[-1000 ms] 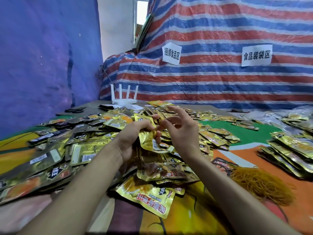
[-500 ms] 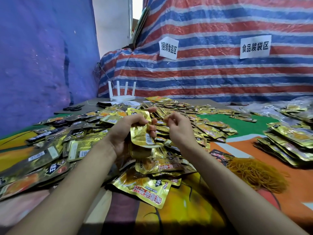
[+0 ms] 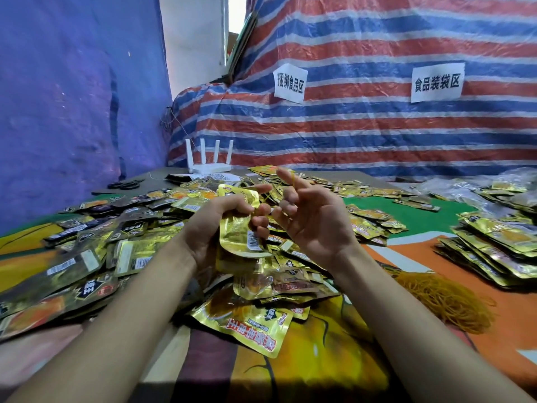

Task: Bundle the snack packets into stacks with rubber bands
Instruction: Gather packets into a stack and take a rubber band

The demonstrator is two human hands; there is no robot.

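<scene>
Packets [image 3: 235, 228]: crinkled gold foil, clenched in left hand [image 3: 209, 228].
Band [image 3: 293, 181]: thin yellow rubber, hooked over splayed right hand [image 3: 316, 219].

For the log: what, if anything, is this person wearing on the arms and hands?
The left forearm and right forearm are bare right to the frame's edge; no sleeve shows. The left grip and right grip are bare hands: no gloves, no rings in view, no watch or bracelet at either wrist.
</scene>
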